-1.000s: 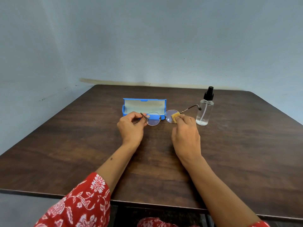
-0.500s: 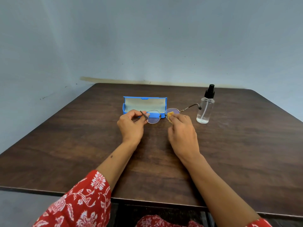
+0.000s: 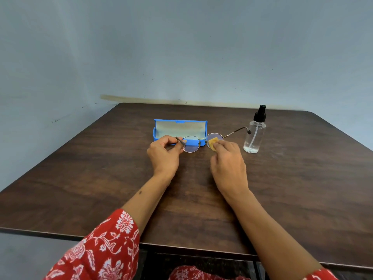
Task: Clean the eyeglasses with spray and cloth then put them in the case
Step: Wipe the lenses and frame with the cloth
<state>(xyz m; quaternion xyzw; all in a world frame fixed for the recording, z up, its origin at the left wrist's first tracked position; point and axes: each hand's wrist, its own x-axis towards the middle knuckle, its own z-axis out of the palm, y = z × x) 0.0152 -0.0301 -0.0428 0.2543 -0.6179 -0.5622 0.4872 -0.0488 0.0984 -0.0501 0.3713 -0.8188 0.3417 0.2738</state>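
Observation:
Thin round metal-framed eyeglasses (image 3: 191, 145) are held just above the table in front of the case. My left hand (image 3: 163, 156) pinches their left temple near the hinge. My right hand (image 3: 229, 166) presses a small yellow cloth (image 3: 213, 142) against the right lens. The right temple sticks out toward the spray bottle (image 3: 254, 132), a clear bottle with a black pump top standing upright at the right. The blue eyeglass case (image 3: 179, 129) lies open behind the glasses, its pale lining showing.
A dark wooden table (image 3: 101, 178) carries everything, and its near edge runs just below my forearms. A grey-blue wall stands behind the far edge. My red floral sleeve shows at the bottom left.
The cloth in my right hand has shifted slightly across the right lens, first left and then back right. My left hand has kept its hold on the temple.

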